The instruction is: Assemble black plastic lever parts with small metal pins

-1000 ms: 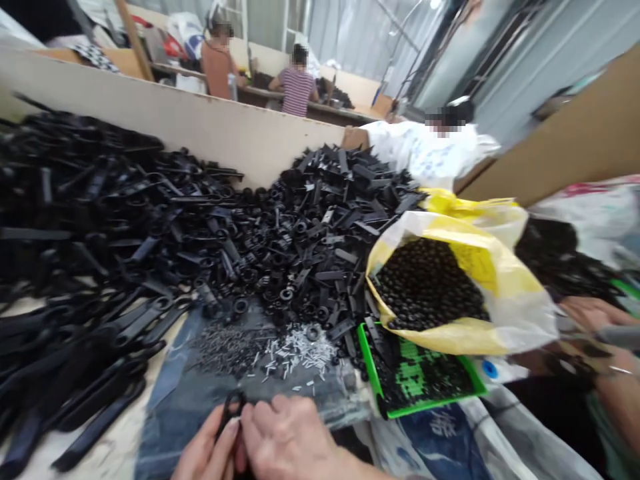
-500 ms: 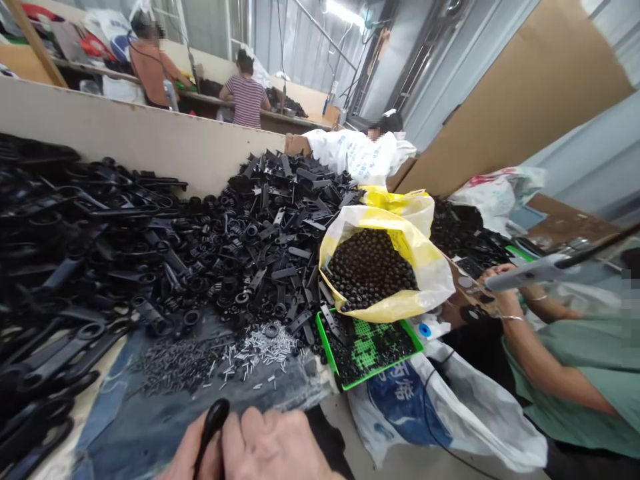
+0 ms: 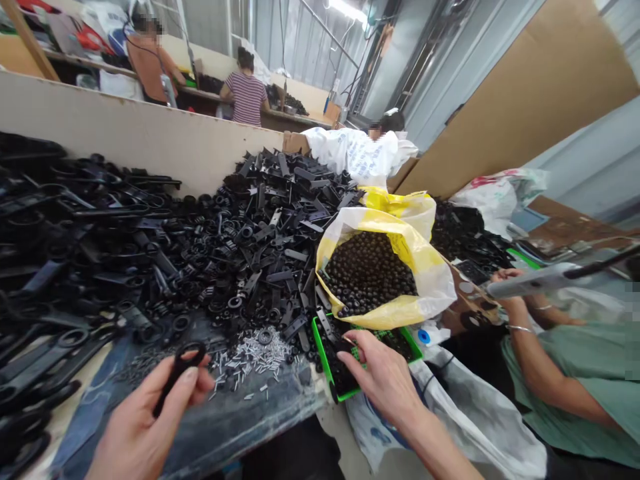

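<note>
My left hand (image 3: 145,420) grips a black plastic strap part with a ring end (image 3: 179,371), held up above a dark blue cloth (image 3: 220,427). My right hand (image 3: 383,377) reaches out over a green tray (image 3: 327,367), its fingertips at the tray's dark contents, with nothing clearly held. The tray holds small black pieces and sits under the edge of a white-and-yellow sack (image 3: 400,293) full of black beads. A large heap of black plastic parts (image 3: 250,247) lies beyond my left hand, with a scatter of small silver pins (image 3: 253,353) at its foot.
A plywood board (image 3: 150,140) stands behind the heap. To the right, a co-worker in a green top holds a grey tool (image 3: 535,283). More black parts (image 3: 465,233) lie behind the sack. Further people work at benches in the background.
My hands have separated. The right hand has moved from beside the left out to the green tray, and the left has shifted leftward, lifting the black part. The view has swung slightly since the oldest frame.
</note>
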Action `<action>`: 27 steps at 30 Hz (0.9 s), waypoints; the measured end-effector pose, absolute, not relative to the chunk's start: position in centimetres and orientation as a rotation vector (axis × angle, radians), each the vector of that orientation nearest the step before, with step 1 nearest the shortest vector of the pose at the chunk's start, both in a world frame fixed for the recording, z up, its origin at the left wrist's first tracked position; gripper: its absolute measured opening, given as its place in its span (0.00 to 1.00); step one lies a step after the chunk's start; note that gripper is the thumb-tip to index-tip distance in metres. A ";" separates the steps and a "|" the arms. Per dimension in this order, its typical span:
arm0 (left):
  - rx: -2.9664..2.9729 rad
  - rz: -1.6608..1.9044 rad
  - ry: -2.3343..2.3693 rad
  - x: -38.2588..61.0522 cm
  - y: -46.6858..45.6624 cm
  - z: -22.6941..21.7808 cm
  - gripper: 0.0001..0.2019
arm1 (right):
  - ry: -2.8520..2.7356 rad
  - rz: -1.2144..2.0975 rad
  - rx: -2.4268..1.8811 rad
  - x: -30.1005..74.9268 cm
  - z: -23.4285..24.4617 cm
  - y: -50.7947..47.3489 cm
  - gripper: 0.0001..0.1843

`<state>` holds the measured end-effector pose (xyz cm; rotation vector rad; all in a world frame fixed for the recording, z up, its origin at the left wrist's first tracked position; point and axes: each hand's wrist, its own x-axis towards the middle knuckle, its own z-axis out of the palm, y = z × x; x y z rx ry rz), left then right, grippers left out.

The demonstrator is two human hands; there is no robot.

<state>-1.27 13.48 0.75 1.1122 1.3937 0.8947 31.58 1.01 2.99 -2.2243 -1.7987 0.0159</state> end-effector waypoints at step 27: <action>0.273 0.991 0.799 -0.8 7.3 1.0 0.18 | -1.375 1.147 -1.366 13.7 -0.2 5.7 0.26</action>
